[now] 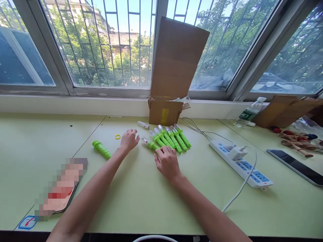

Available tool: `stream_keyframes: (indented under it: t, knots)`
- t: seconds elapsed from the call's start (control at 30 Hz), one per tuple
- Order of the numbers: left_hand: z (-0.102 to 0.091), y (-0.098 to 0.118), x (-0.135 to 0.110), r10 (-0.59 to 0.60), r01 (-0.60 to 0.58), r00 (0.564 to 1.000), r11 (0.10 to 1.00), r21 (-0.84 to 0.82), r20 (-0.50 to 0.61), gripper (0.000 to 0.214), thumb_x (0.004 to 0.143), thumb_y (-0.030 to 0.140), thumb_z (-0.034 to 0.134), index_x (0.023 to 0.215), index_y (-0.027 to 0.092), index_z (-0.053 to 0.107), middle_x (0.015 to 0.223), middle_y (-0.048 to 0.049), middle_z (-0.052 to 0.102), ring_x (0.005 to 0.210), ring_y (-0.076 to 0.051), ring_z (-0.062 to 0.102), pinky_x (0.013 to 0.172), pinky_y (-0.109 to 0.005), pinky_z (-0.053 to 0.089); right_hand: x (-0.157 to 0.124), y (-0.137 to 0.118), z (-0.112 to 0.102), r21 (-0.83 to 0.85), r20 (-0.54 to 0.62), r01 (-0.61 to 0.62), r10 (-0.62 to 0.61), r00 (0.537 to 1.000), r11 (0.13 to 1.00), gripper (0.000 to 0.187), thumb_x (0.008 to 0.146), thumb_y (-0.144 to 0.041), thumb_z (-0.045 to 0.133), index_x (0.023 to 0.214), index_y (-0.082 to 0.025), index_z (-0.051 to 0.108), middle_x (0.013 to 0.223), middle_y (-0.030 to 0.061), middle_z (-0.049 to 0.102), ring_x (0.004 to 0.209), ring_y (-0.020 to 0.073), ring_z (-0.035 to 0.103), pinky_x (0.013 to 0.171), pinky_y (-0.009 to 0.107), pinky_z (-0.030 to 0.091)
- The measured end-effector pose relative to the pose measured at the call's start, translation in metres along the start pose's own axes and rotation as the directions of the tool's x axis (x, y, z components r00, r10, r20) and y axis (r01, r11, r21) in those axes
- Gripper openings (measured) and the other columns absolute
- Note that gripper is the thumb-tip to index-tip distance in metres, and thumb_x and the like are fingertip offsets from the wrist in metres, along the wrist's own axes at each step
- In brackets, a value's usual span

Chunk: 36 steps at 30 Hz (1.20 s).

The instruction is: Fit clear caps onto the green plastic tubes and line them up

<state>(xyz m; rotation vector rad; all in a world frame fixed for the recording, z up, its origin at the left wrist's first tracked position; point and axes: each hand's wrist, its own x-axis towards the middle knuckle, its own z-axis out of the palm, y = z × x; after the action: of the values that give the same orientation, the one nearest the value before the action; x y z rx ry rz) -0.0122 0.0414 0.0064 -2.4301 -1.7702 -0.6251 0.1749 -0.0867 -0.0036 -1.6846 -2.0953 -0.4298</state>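
Observation:
My right hand [167, 162] is closed around the lower end of a green plastic stick with a clear tip [151, 144], which lies on the table. Just beyond it, several similar green sticks [174, 137] lie side by side, their clear tips pointing away from me. My left hand [129, 139] is low over the table with its fingers apart, and nothing shows in it. To its left are a small yellow ring [117, 136] and a green handle [101, 149] without a clear tip. A small clear and grey tube piece [143, 125] lies beyond both hands.
An open cardboard box [165, 111] stands against the window ledge. On the right are a white power strip [241, 164] with cables, a phone [295, 167], a water bottle [249, 112] and wooden pieces [297, 143]. A blurred flat object [64, 186] lies on the left.

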Motion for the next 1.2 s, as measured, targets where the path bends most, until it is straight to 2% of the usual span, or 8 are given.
stream_keyframes:
  t: [0.2, 0.33, 0.47, 0.8, 0.93, 1.03, 1.13, 1.2]
  knots:
    - [0.019, -0.007, 0.035, -0.106, 0.108, 0.994, 0.992, -0.059, 0.036, 0.031, 0.087, 0.035, 0.044, 0.111, 0.019, 0.054, 0.114, -0.011, 0.056, 0.111, -0.024, 0.051, 0.088, -0.034, 0.042, 0.0, -0.002, -0.003, 0.016, -0.013, 0.004, -0.004, 1.0, 1.0, 0.02, 0.089, -0.028, 0.043, 0.092, -0.021, 0.062, 0.089, 0.0071, 0.058, 0.089, 0.0216, 0.046, 0.079, 0.034, 0.028]
    - [0.031, 0.002, 0.051, -0.123, 0.129, 0.99, 0.987, -0.096, 0.064, 0.036, 0.086, 0.036, 0.044, 0.115, 0.017, 0.051, 0.115, -0.0132, 0.054, 0.113, -0.025, 0.049, 0.089, -0.035, 0.041, -0.001, -0.004, -0.003, 0.029, -0.021, 0.012, -0.011, 1.0, 1.0, 0.018, 0.089, -0.028, 0.044, 0.089, -0.021, 0.061, 0.089, 0.007, 0.058, 0.089, 0.0212, 0.046, 0.078, 0.034, 0.028]
    - [0.036, 0.014, 0.065, -0.147, 0.151, 0.988, 0.981, -0.12, 0.045, 0.042, 0.084, 0.038, 0.045, 0.122, 0.018, 0.047, 0.12, -0.0142, 0.05, 0.116, -0.028, 0.046, 0.091, -0.038, 0.04, -0.004, -0.006, -0.001, 0.029, -0.024, 0.021, -0.02, 1.0, 0.999, 0.017, 0.089, -0.027, 0.045, 0.087, -0.021, 0.061, 0.088, 0.0063, 0.057, 0.088, 0.0206, 0.046, 0.077, 0.033, 0.027]
    - [0.046, 0.023, 0.087, -0.077, 0.092, 0.988, 0.99, -0.109, 0.137, 0.057, 0.084, 0.041, 0.047, 0.139, 0.035, 0.031, 0.146, -0.012, 0.028, 0.134, -0.033, 0.026, 0.1, -0.05, 0.032, -0.004, -0.005, 0.0, 0.039, -0.047, 0.026, -0.024, 0.999, 0.999, 0.017, 0.088, -0.027, 0.046, 0.084, -0.02, 0.06, 0.086, 0.0057, 0.056, 0.085, 0.0197, 0.045, 0.077, 0.033, 0.027]
    - [0.054, 0.024, 0.09, -0.062, 0.076, 0.983, 0.994, -0.075, 0.176, 0.054, 0.082, 0.043, 0.05, 0.134, 0.036, 0.038, 0.149, -0.0098, 0.024, 0.139, -0.033, 0.015, 0.103, -0.055, 0.024, -0.005, -0.006, 0.002, 0.046, -0.047, 0.031, -0.029, 0.999, 0.998, 0.016, 0.088, -0.027, 0.046, 0.084, -0.02, 0.06, 0.085, 0.0053, 0.056, 0.085, 0.0193, 0.045, 0.076, 0.033, 0.027]
    - [0.057, 0.024, 0.09, -0.064, 0.078, 0.979, 0.995, -0.066, 0.194, 0.04, 0.085, 0.039, 0.046, 0.124, 0.031, 0.047, 0.146, -0.0119, 0.028, 0.134, -0.032, 0.026, 0.1, -0.054, 0.029, -0.005, -0.006, 0.002, 0.046, -0.043, 0.031, -0.029, 0.999, 0.998, 0.016, 0.088, -0.028, 0.046, 0.084, -0.02, 0.06, 0.085, 0.005, 0.056, 0.085, 0.0193, 0.045, 0.076, 0.033, 0.027]
    - [0.055, 0.021, 0.087, -0.071, 0.087, 0.974, 0.994, -0.066, 0.216, 0.031, 0.086, 0.031, 0.042, 0.116, 0.027, 0.051, 0.14, -0.013, 0.033, 0.12, -0.028, 0.045, 0.092, -0.047, 0.038, -0.005, -0.006, 0.001, 0.044, -0.046, 0.035, -0.033, 0.998, 0.998, 0.016, 0.088, -0.028, 0.046, 0.084, -0.02, 0.06, 0.085, 0.0052, 0.056, 0.085, 0.0194, 0.045, 0.077, 0.033, 0.027]
    - [0.052, 0.017, 0.083, -0.069, 0.085, 0.972, 0.994, -0.062, 0.223, 0.03, 0.086, 0.028, 0.041, 0.115, 0.026, 0.051, 0.136, -0.012, 0.038, 0.112, -0.025, 0.05, 0.089, -0.043, 0.041, -0.005, -0.006, 0.001, 0.039, -0.052, 0.042, -0.039, 0.998, 0.998, 0.016, 0.088, -0.028, 0.047, 0.084, -0.02, 0.06, 0.084, 0.0054, 0.056, 0.085, 0.0194, 0.045, 0.077, 0.033, 0.026]
